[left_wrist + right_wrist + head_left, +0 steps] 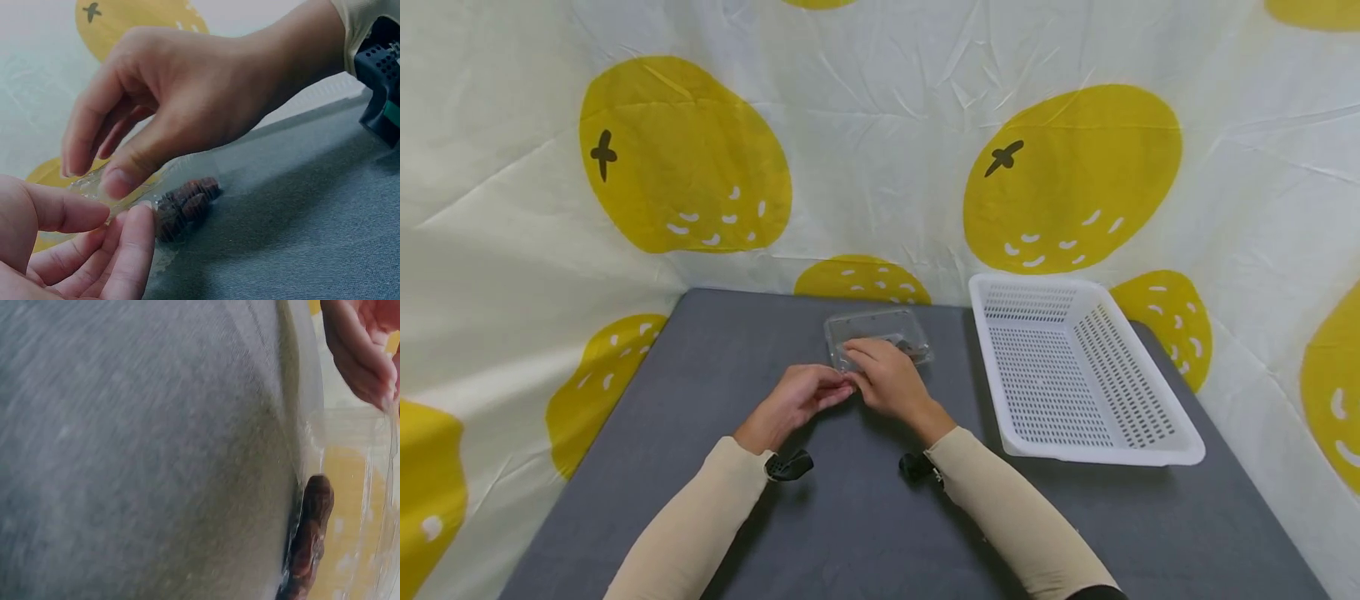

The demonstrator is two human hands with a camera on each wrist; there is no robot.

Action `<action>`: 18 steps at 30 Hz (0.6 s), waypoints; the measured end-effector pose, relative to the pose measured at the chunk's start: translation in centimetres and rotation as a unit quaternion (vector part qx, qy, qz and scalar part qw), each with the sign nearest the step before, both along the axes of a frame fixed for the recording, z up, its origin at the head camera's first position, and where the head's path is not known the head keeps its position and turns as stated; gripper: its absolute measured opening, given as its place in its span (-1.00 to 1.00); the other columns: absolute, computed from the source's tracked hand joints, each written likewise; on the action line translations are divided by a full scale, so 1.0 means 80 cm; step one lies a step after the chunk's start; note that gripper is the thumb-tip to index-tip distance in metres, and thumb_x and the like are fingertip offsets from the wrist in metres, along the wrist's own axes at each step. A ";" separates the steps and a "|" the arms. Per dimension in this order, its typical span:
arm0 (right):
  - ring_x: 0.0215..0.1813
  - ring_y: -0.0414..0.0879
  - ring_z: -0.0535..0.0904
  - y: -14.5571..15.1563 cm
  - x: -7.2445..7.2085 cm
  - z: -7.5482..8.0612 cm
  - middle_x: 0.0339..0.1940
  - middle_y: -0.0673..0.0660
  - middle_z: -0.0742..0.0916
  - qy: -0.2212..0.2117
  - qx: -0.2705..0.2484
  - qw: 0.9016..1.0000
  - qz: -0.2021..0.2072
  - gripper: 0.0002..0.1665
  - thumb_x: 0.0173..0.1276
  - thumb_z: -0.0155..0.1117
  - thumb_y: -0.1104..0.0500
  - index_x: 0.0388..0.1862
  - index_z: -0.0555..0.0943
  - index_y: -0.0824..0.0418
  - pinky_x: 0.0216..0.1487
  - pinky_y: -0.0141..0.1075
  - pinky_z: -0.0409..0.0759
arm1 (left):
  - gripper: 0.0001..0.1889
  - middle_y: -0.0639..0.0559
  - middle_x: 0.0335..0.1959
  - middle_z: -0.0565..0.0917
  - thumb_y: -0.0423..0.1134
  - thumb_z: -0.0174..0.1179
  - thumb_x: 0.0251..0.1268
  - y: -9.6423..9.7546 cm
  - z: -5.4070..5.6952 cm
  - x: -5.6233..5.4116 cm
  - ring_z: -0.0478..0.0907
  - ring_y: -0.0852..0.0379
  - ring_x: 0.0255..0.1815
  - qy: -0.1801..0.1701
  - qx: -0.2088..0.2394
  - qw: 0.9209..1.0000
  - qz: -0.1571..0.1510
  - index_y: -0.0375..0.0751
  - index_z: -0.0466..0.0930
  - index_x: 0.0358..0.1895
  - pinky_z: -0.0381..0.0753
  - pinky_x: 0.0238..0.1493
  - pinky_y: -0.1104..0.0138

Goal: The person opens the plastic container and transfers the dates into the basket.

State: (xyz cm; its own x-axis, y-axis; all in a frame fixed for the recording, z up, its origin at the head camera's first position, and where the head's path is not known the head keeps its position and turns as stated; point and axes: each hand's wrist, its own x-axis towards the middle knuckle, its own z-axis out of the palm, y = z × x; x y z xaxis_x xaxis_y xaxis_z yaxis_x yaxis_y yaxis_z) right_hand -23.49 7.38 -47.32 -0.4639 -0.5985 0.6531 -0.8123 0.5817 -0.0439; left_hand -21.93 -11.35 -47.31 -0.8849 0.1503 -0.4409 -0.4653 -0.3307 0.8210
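Note:
A clear plastic clamshell box (880, 321) lies near the back of the table, with several dark reddish-brown, wrinkled, date-like fruits (194, 197) inside. At its front left corner, my left hand (805, 396) pinches the box's edge between thumb and fingertips. Over the front of the box arches my right hand (887, 379), its bent fingers on the lid and its thumb at the rim beside the left fingertips. In the right wrist view the fruits (309, 534) show through the clear side wall, and the left hand (365, 353) is at the box's far end.
To the right stands a white perforated plastic basket (1052, 383). A grey cloth (842, 517) covers the table. Behind it hangs a white curtain (880, 167) printed with large yellow fruits. Both wrists carry small black cameras.

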 end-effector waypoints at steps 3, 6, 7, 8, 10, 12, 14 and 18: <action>0.19 0.11 0.73 0.005 0.000 -0.001 0.15 0.20 0.79 0.022 0.014 1.000 0.002 -0.59 0.27 0.53 0.26 0.09 0.72 0.33 0.31 -0.04 0.68 | -0.84 -0.05 -0.44 0.78 -0.57 0.17 0.34 -0.001 0.001 0.000 0.77 0.12 -0.34 -0.002 -0.002 1.000 -0.002 -0.36 0.72 -0.33 0.83 -0.19 0.31; 0.18 0.12 0.74 0.011 0.000 -0.004 0.13 0.22 0.79 0.043 0.023 0.999 0.000 -0.61 0.28 0.51 0.28 0.08 0.72 0.34 0.29 -0.04 0.69 | -0.89 -0.06 -0.47 0.77 -0.58 0.18 0.32 -0.004 0.000 0.001 0.76 0.12 -0.36 -0.002 -0.006 1.000 -0.005 -0.44 0.70 -0.27 0.83 -0.21 0.31; 0.18 0.12 0.74 0.013 -0.001 -0.006 0.13 0.21 0.79 0.047 0.024 0.999 -0.004 -0.62 0.28 0.50 0.28 0.08 0.72 0.34 0.29 -0.05 0.69 | -0.90 -0.06 -0.48 0.76 -0.58 0.18 0.32 -0.005 0.000 0.001 0.76 0.12 -0.37 -0.003 -0.007 1.000 -0.006 -0.48 0.69 -0.24 0.83 -0.21 0.31; 0.18 0.12 0.73 0.015 -0.001 -0.007 0.13 0.21 0.79 0.048 0.023 0.999 -0.008 -0.63 0.29 0.48 0.29 0.08 0.72 0.34 0.30 -0.05 0.69 | -0.89 -0.06 -0.49 0.76 -0.58 0.18 0.32 -0.006 0.000 0.001 0.76 0.12 -0.38 -0.004 -0.008 1.000 -0.007 -0.52 0.68 -0.19 0.83 -0.21 0.31; 0.17 0.10 0.74 0.021 -0.002 -0.010 0.13 0.20 0.79 0.046 0.015 0.999 -0.021 -0.64 0.30 0.47 0.30 0.07 0.72 0.33 0.30 -0.06 0.68 | -0.85 -0.06 -0.49 0.77 -0.58 0.18 0.32 -0.009 0.000 0.001 0.77 0.12 -0.38 -0.008 -0.013 1.000 -0.010 -0.57 0.66 -0.10 0.83 -0.22 0.32; 0.15 0.10 0.74 0.028 -0.002 -0.014 0.11 0.20 0.80 0.044 0.001 0.998 -0.033 -0.64 0.27 0.49 0.32 0.06 0.73 0.33 0.28 -0.05 0.69 | -0.79 -0.06 -0.48 0.77 -0.57 0.19 0.34 -0.011 0.000 0.001 0.77 0.11 -0.38 -0.008 -0.021 1.000 -0.018 -0.61 0.63 -0.01 0.83 -0.21 0.32; 0.14 0.10 0.75 0.034 -0.002 -0.016 0.09 0.20 0.81 0.043 -0.011 0.998 -0.043 -0.63 0.25 0.52 0.30 0.05 0.73 0.32 0.27 -0.04 0.69 | -0.75 -0.06 -0.47 0.77 -0.56 0.20 0.34 -0.014 0.001 0.001 0.78 0.11 -0.38 -0.012 -0.027 0.999 -0.022 -0.62 0.61 0.03 0.83 -0.21 0.32; 0.12 0.12 0.76 0.040 -0.003 -0.018 0.08 0.20 0.81 0.051 -0.016 0.997 -0.053 -0.61 0.21 0.56 0.26 0.03 0.74 0.31 0.25 -0.03 0.70 | -0.79 -0.06 -0.48 0.77 -0.57 0.20 0.34 -0.016 0.004 0.000 0.78 0.11 -0.40 -0.014 -0.035 0.999 -0.029 -0.62 0.63 -0.01 0.83 -0.24 0.33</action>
State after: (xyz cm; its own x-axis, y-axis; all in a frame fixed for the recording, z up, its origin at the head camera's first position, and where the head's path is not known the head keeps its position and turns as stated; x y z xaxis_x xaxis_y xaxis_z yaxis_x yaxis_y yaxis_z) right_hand -23.73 10.60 -48.72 -0.4536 -0.5284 0.7176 -0.7479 0.6636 0.0159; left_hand -21.92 -12.65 -47.02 -0.8630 0.1681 -0.4764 -0.5047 -0.2447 0.8279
